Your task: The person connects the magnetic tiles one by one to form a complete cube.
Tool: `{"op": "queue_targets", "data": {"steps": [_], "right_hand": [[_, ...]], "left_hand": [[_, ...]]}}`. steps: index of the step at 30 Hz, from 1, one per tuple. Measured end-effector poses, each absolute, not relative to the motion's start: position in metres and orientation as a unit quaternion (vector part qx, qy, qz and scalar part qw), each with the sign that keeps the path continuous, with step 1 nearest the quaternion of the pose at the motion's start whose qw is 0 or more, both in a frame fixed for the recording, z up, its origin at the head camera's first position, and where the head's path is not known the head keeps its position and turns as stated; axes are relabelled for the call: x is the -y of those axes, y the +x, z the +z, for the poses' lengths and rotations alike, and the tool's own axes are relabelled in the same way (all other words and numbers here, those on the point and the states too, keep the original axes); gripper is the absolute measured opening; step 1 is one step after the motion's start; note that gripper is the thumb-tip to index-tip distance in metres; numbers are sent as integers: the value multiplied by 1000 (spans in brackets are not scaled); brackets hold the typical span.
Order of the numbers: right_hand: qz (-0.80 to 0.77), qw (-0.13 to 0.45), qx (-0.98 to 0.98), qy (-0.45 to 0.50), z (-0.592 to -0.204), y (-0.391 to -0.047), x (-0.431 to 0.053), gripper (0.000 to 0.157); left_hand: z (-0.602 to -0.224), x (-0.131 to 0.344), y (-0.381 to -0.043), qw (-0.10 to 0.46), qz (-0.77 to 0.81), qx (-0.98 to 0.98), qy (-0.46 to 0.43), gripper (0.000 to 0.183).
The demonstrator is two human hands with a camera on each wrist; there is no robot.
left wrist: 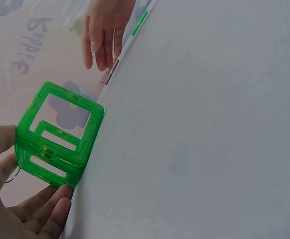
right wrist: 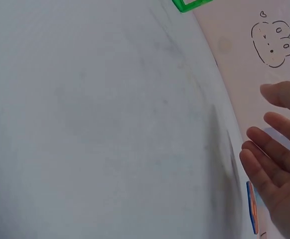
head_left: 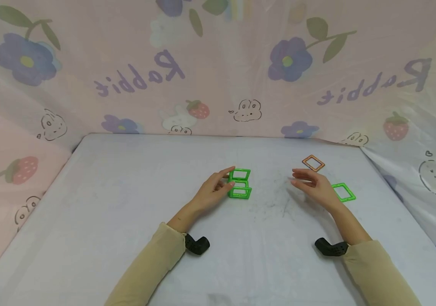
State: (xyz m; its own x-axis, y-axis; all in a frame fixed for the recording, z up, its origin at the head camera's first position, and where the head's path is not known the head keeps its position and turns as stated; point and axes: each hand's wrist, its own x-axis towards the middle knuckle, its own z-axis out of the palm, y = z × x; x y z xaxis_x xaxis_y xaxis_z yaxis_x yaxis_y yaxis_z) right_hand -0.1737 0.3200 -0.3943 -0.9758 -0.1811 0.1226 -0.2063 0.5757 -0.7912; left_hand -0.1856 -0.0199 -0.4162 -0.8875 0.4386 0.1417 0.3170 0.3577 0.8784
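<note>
1. There they stood, the green frames (left wrist: 48, 149), joined together near the middle of the table (head_left: 126, 182), and the left hand (head_left: 214, 192) had its fingers clamped on them.
2. Over to the right hand (head_left: 316, 187): thumb apart from gently bent fingers, nothing between them, well apart from the joined set.
3. I read the step as steadying the set. Done well, that called for a light, level pinch; too much squeeze, I judged, could fold a seam.
4. For any piece added, I favoured edge meeting edge squarely, the left hand kept quiet.
5. The head view gave me the spares lying flat: the orange frame (head_left: 318, 160) just beyond the right hand, the loose green frame (head_left: 350, 191) partly behind it.
6. Left wrist view: seams and finger contact, close up. Right wrist view: the bare palm, plus a blue edge on the orange frame, which the head view didn't reveal.
</note>
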Motion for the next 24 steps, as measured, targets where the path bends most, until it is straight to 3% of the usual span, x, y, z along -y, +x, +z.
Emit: {"op": "queue_targets", "data": {"steps": [24], "right_hand": [[429,44,900,66,-398,-160,-347,46]], "left_hand": [[-414,20,-185,74,515,-824,225,51]]}}
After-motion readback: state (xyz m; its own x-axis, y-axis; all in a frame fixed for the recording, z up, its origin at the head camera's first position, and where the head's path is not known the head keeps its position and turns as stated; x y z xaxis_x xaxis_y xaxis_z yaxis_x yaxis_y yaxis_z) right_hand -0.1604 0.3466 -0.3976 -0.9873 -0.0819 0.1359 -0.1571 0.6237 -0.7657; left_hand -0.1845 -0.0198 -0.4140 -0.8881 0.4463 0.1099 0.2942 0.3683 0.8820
